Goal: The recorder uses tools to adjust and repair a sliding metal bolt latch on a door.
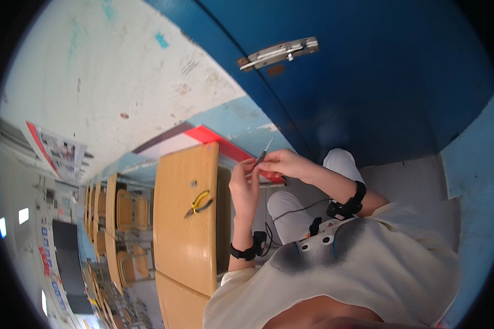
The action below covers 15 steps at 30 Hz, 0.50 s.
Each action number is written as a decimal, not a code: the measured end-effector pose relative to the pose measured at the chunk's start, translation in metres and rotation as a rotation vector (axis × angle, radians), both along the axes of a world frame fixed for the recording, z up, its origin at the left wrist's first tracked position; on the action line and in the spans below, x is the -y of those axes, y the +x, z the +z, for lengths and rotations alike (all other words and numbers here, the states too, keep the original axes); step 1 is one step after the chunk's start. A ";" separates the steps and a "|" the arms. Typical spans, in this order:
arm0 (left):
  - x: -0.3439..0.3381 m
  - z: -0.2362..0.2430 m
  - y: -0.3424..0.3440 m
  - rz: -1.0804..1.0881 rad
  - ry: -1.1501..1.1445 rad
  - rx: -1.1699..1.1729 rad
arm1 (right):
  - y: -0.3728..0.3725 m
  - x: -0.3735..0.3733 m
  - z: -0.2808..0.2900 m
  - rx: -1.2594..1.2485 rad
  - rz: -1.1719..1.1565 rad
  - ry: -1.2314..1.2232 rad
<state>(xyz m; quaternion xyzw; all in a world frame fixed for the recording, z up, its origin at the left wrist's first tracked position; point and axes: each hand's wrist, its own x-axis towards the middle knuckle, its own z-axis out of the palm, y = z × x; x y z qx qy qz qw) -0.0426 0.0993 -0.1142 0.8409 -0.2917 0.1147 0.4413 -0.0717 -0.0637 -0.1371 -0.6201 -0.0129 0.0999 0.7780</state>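
Both my hands meet in front of me, over the gap between the desk and the blue door. A thin screwdriver [267,147] with a dark handle and a bare metal shaft points up and to the right. My right hand [284,163] pinches its handle between thumb and fingers. At the handle's lower end, the fingers of my left hand [243,185] close on it too; its very end is hidden. Yellow-and-black pliers [200,204] lie on the wooden desk [184,247] to the left, beside a small metal piece [194,183] too small to make out.
Ahead is the blue door [379,82] with a metal slide bolt [280,54]. A red-edged board [206,133] leans by the wall behind the desk. Wooden chairs [132,211] and more desks stand at the left. A black cable [299,210] runs between my wrist straps.
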 end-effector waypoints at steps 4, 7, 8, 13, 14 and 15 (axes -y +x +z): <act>-0.075 -0.030 0.016 0.277 -0.058 0.007 | 0.004 -0.023 -0.051 -0.137 0.238 -0.088; -0.140 -0.029 0.025 0.592 -0.027 0.043 | 0.008 -0.009 -0.106 -0.210 0.248 -0.157; -0.163 -0.027 0.021 0.678 -0.057 0.046 | 0.004 -0.004 -0.134 -0.131 0.141 -0.249; -0.267 -0.067 0.000 1.065 -0.019 0.129 | -0.009 0.059 -0.214 0.029 -0.804 -0.832; -0.280 -0.077 -0.005 1.130 0.034 0.189 | -0.015 0.084 -0.215 0.010 -0.880 -0.878; -0.287 -0.086 -0.007 1.190 0.086 0.249 | -0.018 0.105 -0.214 -0.009 -0.961 -0.923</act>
